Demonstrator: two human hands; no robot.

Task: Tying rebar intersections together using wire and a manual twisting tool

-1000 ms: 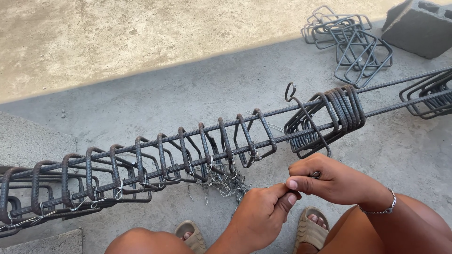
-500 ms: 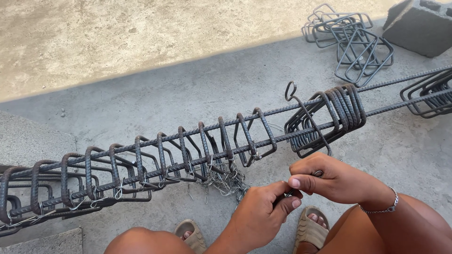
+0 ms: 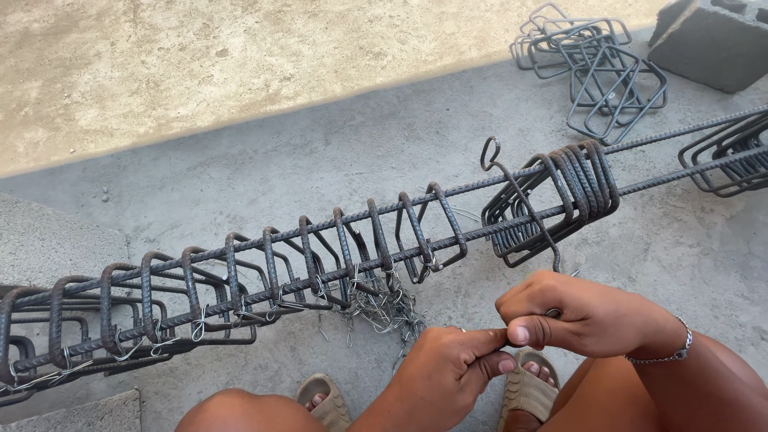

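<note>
A long rebar cage [image 3: 264, 276] of straight bars and square stirrups lies across the concrete floor. My right hand [image 3: 588, 316] is closed around the lower end of a bent steel hook tool [image 3: 524, 200], whose looped top rises in front of a bunch of untied stirrups [image 3: 572, 192]. My left hand [image 3: 452, 368] meets it from the left, thumb and fingers pinched together against my right thumb; what they pinch is too thin to make out. Both hands hover just below the cage, above my sandalled feet [image 3: 524, 388].
A tangle of thin tie wires [image 3: 384, 308] lies on the floor under the cage. Loose stirrups [image 3: 596, 68] are piled at the back right beside a grey concrete block [image 3: 712, 40]. More stirrups [image 3: 728, 156] hang on the bars at the right edge.
My hands stay pressed together below the cage, shifting only slightly. The cage and hook tool have not visibly moved.
</note>
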